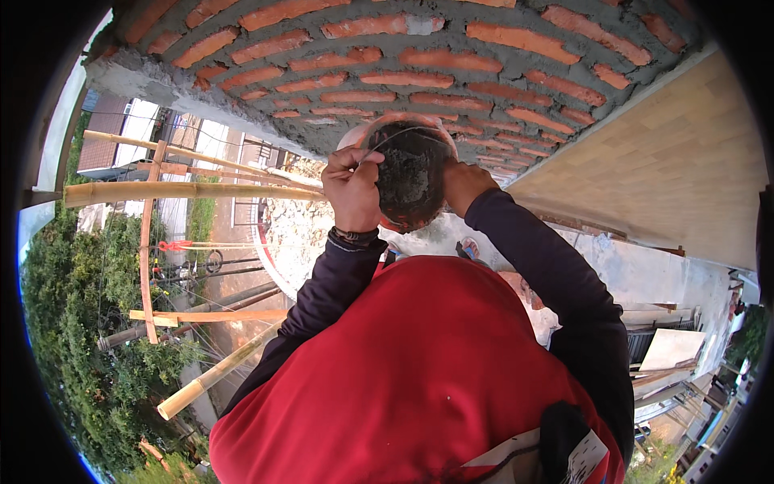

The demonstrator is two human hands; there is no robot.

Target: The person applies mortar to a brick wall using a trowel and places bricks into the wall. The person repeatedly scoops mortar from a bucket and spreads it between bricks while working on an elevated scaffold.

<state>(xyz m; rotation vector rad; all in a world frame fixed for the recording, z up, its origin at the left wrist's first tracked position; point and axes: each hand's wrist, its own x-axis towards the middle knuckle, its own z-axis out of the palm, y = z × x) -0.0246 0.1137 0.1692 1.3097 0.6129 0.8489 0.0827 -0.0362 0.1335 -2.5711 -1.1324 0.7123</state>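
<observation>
A reddish bucket (442,127) hangs or stands in front of my chest, close to the brick wall (407,79). Dark grey wet mortar (407,173) coats its inside. A thin wire handle (393,135) arcs over the bucket's mouth. The fingers of my left hand (353,184) pinch together on the handle at the bucket's left side. On the opposite side my right hand (468,185) is closed at the rim, its fingertips partly hidden.
Bamboo poles (193,192) and wooden slats (147,242) form scaffolding on the left, above a drop to the ground. A tan panel (645,161) stands along the right. Trees (89,323) lie beyond the scaffold; a pale ledge (629,266) runs at lower right.
</observation>
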